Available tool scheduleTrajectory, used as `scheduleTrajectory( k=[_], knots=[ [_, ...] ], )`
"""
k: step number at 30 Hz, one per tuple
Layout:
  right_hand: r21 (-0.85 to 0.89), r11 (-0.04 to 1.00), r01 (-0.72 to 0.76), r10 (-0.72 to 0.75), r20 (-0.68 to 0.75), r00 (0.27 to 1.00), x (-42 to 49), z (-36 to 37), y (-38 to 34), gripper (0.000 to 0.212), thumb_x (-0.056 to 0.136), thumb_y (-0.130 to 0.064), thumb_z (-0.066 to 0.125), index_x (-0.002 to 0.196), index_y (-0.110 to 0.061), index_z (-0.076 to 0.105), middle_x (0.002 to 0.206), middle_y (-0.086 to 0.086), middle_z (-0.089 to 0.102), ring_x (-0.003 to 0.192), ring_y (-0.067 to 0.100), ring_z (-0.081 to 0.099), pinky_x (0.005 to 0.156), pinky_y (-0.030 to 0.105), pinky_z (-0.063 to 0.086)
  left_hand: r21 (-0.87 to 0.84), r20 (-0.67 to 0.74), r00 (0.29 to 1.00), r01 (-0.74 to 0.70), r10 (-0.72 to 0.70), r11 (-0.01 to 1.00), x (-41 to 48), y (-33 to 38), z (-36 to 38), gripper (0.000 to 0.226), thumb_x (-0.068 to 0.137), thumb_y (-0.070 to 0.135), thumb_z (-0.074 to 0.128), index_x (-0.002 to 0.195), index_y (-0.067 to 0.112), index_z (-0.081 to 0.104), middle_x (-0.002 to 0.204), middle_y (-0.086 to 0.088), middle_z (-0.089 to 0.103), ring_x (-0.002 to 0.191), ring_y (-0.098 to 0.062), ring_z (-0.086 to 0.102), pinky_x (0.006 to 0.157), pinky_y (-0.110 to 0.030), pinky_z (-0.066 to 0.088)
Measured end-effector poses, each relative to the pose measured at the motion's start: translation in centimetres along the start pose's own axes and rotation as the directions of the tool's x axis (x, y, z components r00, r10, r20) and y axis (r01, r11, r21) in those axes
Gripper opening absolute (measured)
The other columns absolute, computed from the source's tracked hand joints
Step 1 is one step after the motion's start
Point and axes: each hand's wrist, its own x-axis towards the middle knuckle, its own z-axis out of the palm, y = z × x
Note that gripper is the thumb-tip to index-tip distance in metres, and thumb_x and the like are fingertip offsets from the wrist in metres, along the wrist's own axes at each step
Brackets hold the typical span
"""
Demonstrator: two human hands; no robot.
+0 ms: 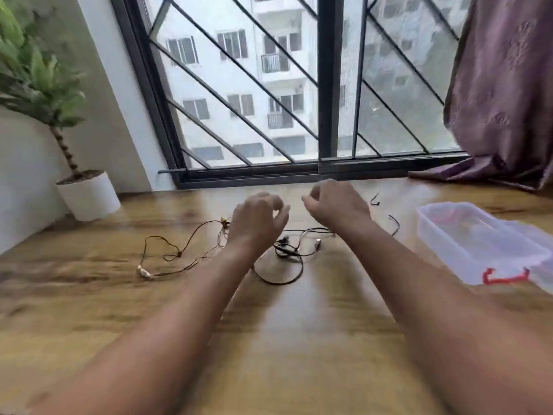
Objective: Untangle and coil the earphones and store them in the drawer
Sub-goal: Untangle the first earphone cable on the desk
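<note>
- Wood-grain table [284,339]: glossy brown top running up to a window; it carries every item below.
- Black earphones [291,257]: a loose tangle of thin dark cable lying flat on the table at centre, partly hidden under the left wrist, with one wide loop curving toward the viewer and an inline piece on the cable.
- Brown earphones [176,254]: a second thin cable just left of the black tangle, spread in open loops, with a pale earbud [144,274] at its near-left end.
- Stray black cable ends [395,224]: short dark lengths on the table beyond the right forearm, between it and the container.
- Left hand [258,218]: raised above the cables, back of the hand to the camera, fingers curled downward. Motion blur hides whether anything is pinched; cannot tell.
- Right hand [336,202]: raised beside the left, a small gap apart, fingers bent with thumb and forefinger close together. No cable can be made out between them; grip cannot be told.
- Clear plastic container [478,244]: on the table at right, well apart from the earphones, with a red clasp [505,278] on its near edge.
- White pot [89,197]: far left, holding a green plant.
- Purple curtain [502,85]: hanging at far right, hem resting on the tabletop.
</note>
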Motion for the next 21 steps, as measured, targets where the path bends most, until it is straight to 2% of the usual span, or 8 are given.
scheduleTrajectory(
  k=[3,5,9,11,13,15,19,21],
  knots=[
    [0.022,1.000,-0.010,0.010,0.026,1.000,-2.1,0.0,0.8,0.024,0.093,-0.037,0.062,0.097,-0.020,0.078,0.100,0.007,0.076,0.101,0.030,0.068,0.075,0.031,0.049,-0.150,0.156,0.987,-0.015,0.038,0.989,-2.0,-0.1,0.5,0.022,0.093,0.038,0.065,0.098,0.019,0.074,0.100,0.003,0.067,0.095,-0.022,0.066,0.088,-0.038,0.050],
    [0.022,1.000,-0.015,0.014,0.061,0.998,-3.4,-0.2,1.1,0.025,0.092,-0.041,0.064,0.100,-0.022,0.078,0.106,0.006,0.076,0.106,0.029,0.066,0.087,0.037,0.053,-0.166,0.225,0.971,-0.046,0.083,0.985,-2.7,0.1,0.5,0.022,0.092,0.036,0.068,0.104,0.019,0.074,0.105,0.000,0.068,0.100,-0.023,0.064,0.090,-0.039,0.050],
    [-0.044,0.999,0.021,-0.011,0.215,0.976,-4.2,-0.4,2.7,0.037,0.089,-0.054,0.067,0.118,-0.031,0.072,0.122,0.000,0.071,0.118,0.025,0.061,0.101,0.045,0.050,-0.200,0.175,0.981,-0.050,0.085,0.979,-1.9,-0.8,0.4,0.019,0.093,0.019,0.065,0.110,0.019,0.074,0.108,0.000,0.070,0.099,-0.022,0.066,0.092,-0.040,0.050],
    [-0.053,0.998,0.043,-0.027,0.270,0.962,-4.0,-0.1,3.7,0.039,0.088,-0.050,0.072,0.123,-0.031,0.070,0.119,0.000,0.072,0.114,0.023,0.064,0.099,0.041,0.051,-0.206,0.159,0.986,-0.009,0.042,0.978,-1.4,-1.8,0.2,0.021,0.095,0.014,0.062,0.112,0.019,0.073,0.108,0.000,0.069,0.099,-0.021,0.065,0.095,-0.042,0.049],
    [-0.012,0.999,0.046,-0.041,0.256,0.966,-3.6,0.2,4.4,0.027,0.088,-0.037,0.075,0.113,-0.030,0.075,0.108,-0.002,0.076,0.105,0.019,0.068,0.090,0.030,0.052,-0.211,0.139,0.990,0.031,-0.002,0.977,-1.1,-2.9,-0.1,0.020,0.095,0.016,0.063,0.112,0.019,0.073,0.105,0.001,0.068,0.098,-0.021,0.064,0.096,-0.044,0.048],
    [0.003,0.998,0.056,-0.055,0.252,0.966,-3.0,0.5,4.9,0.016,0.087,-0.029,0.074,0.102,-0.028,0.079,0.099,-0.004,0.076,0.098,0.016,0.069,0.079,0.023,0.047,-0.215,0.161,0.987,0.055,-0.020,0.975,-0.9,-3.6,-0.4,0.017,0.094,0.023,0.065,0.108,0.021,0.074,0.102,0.003,0.068,0.094,-0.019,0.064,0.096,-0.043,0.048],
    [0.022,0.998,0.062,-0.065,0.261,0.963,-1.8,0.6,5.6,0.010,0.093,-0.027,0.070,0.101,-0.026,0.077,0.101,-0.001,0.073,0.100,0.020,0.066,0.080,0.023,0.044,-0.231,0.236,0.972,0.054,0.003,0.971,-0.8,-3.6,-0.3,0.010,0.093,0.028,0.067,0.098,0.025,0.075,0.098,0.006,0.068,0.086,-0.013,0.065,0.090,-0.037,0.051],
    [0.189,0.982,0.017,-0.051,0.175,0.983,-1.5,0.1,5.7,0.004,0.097,-0.030,0.067,0.095,-0.030,0.071,0.103,-0.001,0.072,0.097,0.017,0.064,0.083,0.026,0.045,-0.253,0.227,0.974,0.035,0.024,0.967,-0.6,-3.3,0.0,0.012,0.095,0.026,0.065,0.101,0.024,0.075,0.099,0.005,0.069,0.088,-0.013,0.064,0.087,-0.031,0.050]
  ],
)
